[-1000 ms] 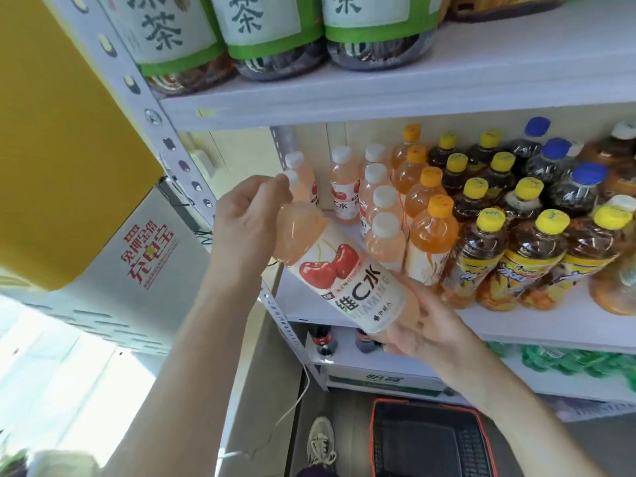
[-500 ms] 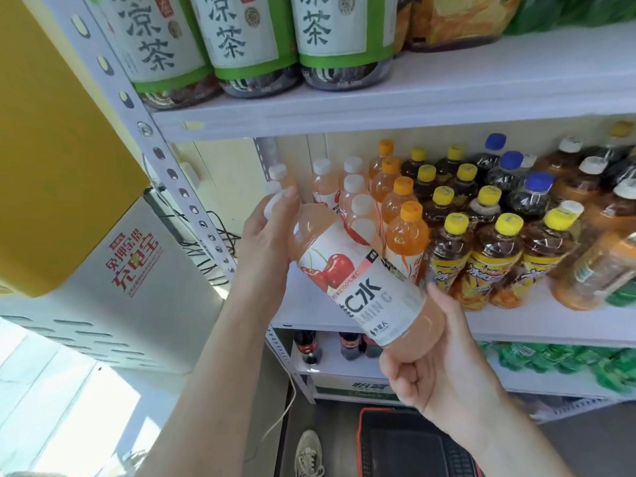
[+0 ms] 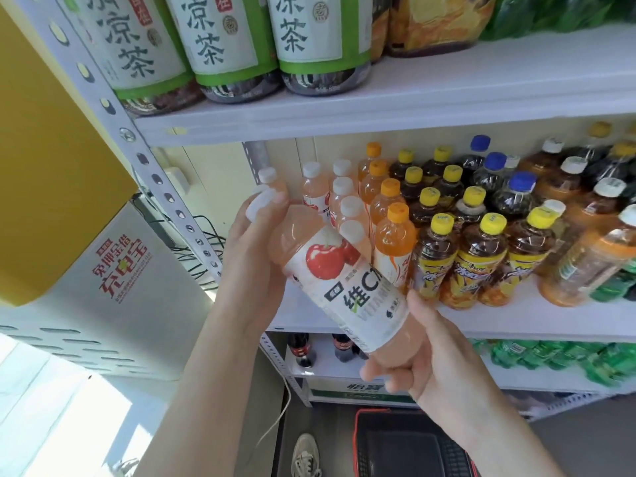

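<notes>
Pink bottle [image 3: 339, 280] tilted in front of the shelf [image 3: 516, 318], left hand [image 3: 256, 256] fingers curled round its neck by the white cap [image 3: 260, 205], right hand [image 3: 430, 359] fingers clamped on its base, basket [image 3: 409, 445] below

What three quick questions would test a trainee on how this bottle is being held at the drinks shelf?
1. True or false: the pink bottle is held upright.
2. The right hand grips the bottle's: A cap end, B base, C label middle.
3. Fill in: the floor basket has a ___ rim.
Key: 1 false, it is tilted; 2 B, the left hand holds the cap end; 3 red.
</notes>
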Demonstrator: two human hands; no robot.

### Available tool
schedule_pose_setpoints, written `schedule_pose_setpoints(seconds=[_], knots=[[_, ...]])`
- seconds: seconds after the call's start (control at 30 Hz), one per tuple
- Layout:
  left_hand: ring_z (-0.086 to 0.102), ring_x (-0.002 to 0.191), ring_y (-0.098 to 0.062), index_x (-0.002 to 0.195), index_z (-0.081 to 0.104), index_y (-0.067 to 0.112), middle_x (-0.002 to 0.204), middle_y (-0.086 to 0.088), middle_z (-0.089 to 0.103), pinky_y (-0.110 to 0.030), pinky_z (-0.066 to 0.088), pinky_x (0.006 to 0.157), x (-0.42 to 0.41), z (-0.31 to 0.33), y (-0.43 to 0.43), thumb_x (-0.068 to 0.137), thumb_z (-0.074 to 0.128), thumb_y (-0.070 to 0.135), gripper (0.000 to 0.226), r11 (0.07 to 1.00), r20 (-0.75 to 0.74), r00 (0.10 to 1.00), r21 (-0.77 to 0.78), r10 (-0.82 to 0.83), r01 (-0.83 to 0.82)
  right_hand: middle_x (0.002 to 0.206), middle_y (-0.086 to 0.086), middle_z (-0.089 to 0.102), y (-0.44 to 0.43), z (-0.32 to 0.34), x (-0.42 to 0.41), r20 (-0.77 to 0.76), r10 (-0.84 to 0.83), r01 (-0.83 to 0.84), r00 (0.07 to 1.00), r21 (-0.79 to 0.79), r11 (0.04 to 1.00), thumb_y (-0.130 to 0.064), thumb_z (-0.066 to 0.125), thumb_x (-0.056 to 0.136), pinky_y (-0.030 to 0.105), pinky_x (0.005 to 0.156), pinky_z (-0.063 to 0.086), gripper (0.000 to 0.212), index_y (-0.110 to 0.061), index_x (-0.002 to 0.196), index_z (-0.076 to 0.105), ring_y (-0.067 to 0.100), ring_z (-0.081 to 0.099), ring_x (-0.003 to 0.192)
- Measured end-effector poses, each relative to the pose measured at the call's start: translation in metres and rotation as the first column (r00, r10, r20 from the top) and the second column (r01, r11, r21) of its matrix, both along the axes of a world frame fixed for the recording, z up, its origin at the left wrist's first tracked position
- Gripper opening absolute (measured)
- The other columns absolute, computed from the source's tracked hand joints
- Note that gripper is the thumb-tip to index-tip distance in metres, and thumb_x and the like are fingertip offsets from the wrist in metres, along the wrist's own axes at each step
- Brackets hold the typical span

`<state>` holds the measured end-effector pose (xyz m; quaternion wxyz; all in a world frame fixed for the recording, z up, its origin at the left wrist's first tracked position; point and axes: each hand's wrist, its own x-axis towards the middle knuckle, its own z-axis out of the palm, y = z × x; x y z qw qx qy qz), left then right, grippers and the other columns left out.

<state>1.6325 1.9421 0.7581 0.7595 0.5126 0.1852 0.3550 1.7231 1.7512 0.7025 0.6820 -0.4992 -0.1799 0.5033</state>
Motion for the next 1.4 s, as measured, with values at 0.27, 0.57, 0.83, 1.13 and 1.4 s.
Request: schedule_pose_setpoints(seconds=[0.27, 0.57, 0.83, 1.13, 1.4], knots=[[0.064, 0.098, -0.032, 0.129, 0.049, -0.001, 0.106, -0.012, 0.065, -0.043, 0.053, 0.084, 0.005, -0.003, -0.016, 0.064, 0.089, 0.032, 0.083, 0.99, 0.053, 0.989, -0.008, -0.14, 0.141, 0.095, 0.013, 0.074, 0.01, -0.007, -0.002, -0.3, 0.103, -0.083, 0.948, 0.078, 0.993, -0.064, 0.051, 0.08, 0.025, 0.047, 0.053, 0.068, -0.013, 0.123, 0.067, 0.032, 0.07, 0.087], [0.057, 0.11, -0.043, 0.124, 0.053, -0.004, 0.119, -0.031, 0.058, -0.057, 0.044, 0.103, 0.011, -0.01, -0.029, 0.074, 0.081, 0.033, 0.068, 0.993, 0.018, 0.999, -0.115, -0.03, 0.032, 0.115, 0.02, 0.068, -0.005, -0.021, 0.005, -0.131, 0.0, 0.019, 0.991, 0.139, 0.99, -0.053, 0.077, 0.072, 0.03, 0.054, 0.058, 0.061, -0.021, 0.123, 0.065, 0.038, 0.071, 0.087], [0.07, 0.097, -0.031, 0.122, 0.059, 0.004, 0.105, -0.011, 0.072, -0.04, 0.056, 0.078, 0.014, -0.003, -0.031, 0.058, 0.092, 0.034, 0.078, 0.994, -0.003, 0.994, 0.029, -0.105, 0.105, 0.103, 0.025, 0.071, -0.003, -0.023, 0.008, -0.377, 0.069, -0.039, 0.924, 0.085, 0.996, -0.061, 0.051, 0.084, 0.031, 0.054, 0.057, 0.059, -0.013, 0.111, 0.073, 0.032, 0.072, 0.081], [0.071, 0.096, -0.014, 0.125, 0.049, 0.031, 0.103, 0.005, 0.073, -0.022, 0.056, 0.069, 0.018, -0.008, -0.034, 0.08, 0.07, 0.049, 0.053, 0.943, -0.212, 0.951, 0.291, 0.226, -0.159, 0.125, 0.006, 0.065, -0.004, -0.016, 0.008, 0.011, -0.101, 0.099, 0.995, 0.15, 0.984, -0.043, 0.083, 0.07, 0.035, 0.071, 0.058, 0.057, -0.035, 0.122, 0.059, 0.032, 0.066, 0.109], [0.067, 0.076, -0.004, 0.108, 0.057, 0.028, 0.082, 0.014, 0.069, -0.018, 0.053, 0.064, 0.002, -0.006, -0.015, 0.082, 0.069, 0.052, 0.037, 0.92, -0.357, 0.907, 0.384, 0.224, -0.076, 0.11, 0.017, 0.071, -0.006, -0.015, 0.017, -0.004, -0.032, 0.032, 0.999, 0.07, 0.997, -0.05, 0.063, 0.08, 0.03, 0.057, 0.058, 0.045, -0.032, 0.121, 0.064, 0.034, 0.07, 0.075]])
